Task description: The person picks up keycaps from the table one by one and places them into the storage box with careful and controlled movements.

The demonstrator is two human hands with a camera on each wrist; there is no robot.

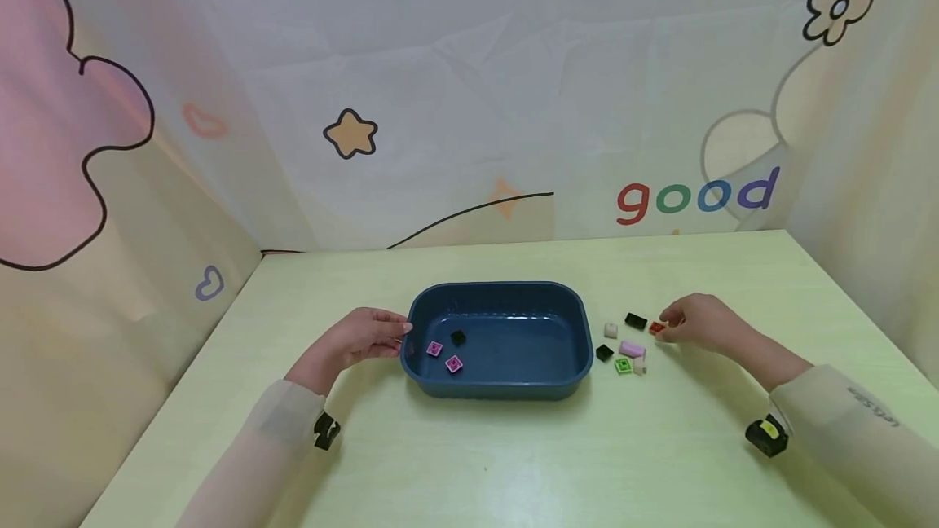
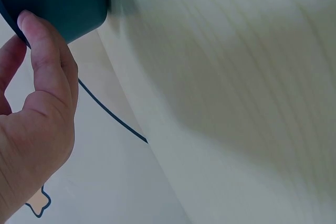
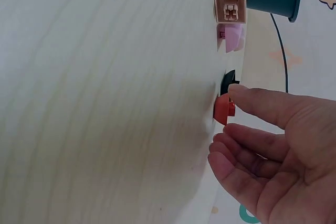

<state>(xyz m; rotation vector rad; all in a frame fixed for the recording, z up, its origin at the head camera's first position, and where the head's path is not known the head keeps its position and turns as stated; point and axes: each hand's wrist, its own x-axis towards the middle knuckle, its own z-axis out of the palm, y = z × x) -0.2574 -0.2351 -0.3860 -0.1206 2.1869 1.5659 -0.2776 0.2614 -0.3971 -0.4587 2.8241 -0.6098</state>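
A dark blue plastic tub (image 1: pixel 506 389) stands on the table, and my left hand (image 1: pixel 372 332) pinches its left rim between thumb and fingers. Close up in the left wrist view, the thumb lies against the tub's wall (image 2: pixel 79 3). Two pink toy bricks (image 1: pixel 454 364) and a black one (image 1: pixel 458 337) lie inside the tub. To its right, my right hand (image 1: pixel 693 323) pinches a red toy brick (image 3: pixel 223 109) between thumb and index finger, down at table level. The other fingers curl loosely beneath in the right wrist view.
Beside the tub lie a black brick (image 1: pixel 636 321), a white one (image 1: pixel 610 331), a smaller black one (image 1: pixel 605 353), a lilac one (image 1: pixel 632 349), a green one (image 1: pixel 623 366) and a pale pink one (image 1: pixel 640 365). A printed curtain (image 1: pixel 477 121) hangs behind the table.
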